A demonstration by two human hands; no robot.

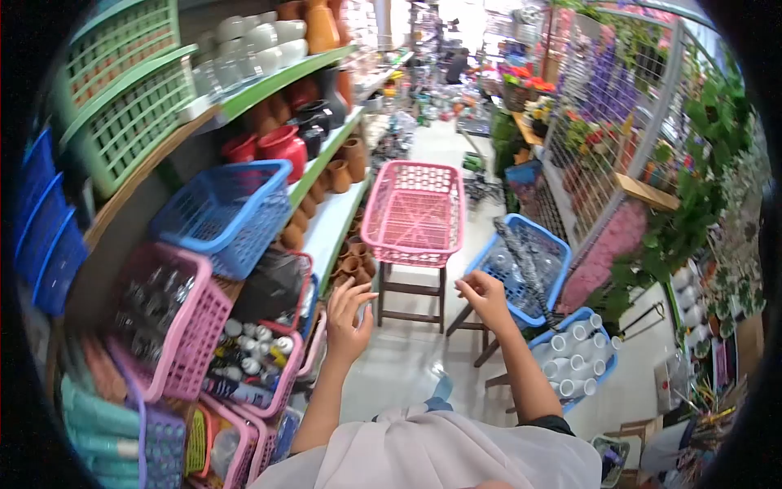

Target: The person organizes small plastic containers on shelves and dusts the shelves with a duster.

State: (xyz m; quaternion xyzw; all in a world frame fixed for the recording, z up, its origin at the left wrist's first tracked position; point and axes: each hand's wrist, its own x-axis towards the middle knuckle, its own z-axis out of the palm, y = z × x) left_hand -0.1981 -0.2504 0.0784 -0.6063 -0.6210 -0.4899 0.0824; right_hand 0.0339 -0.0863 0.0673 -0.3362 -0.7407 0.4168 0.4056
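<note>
My left hand (350, 319) hovers in front of the shelves on the left, its fingers spread and nothing in it. Over on the right, my right hand (482, 298) is raised with loosely bent fingers; I see no object in it. Between and beyond both hands, an empty-looking pink plastic basket (411, 254) rests on a dark wooden stool (411, 316). Neither hand touches the basket. Close to my right hand stands a blue basket (538, 228) with clear items and a dark patterned strip across it.
White bottle-like vases fill another blue basket (611, 363) at right. Shelves (285, 73) on the left carry pots, a blue basket (236, 212) and a pink basket (183, 334) of glassware. A wire rack (619, 122) with flowers lines the right. Another person (458, 67) is far back.
</note>
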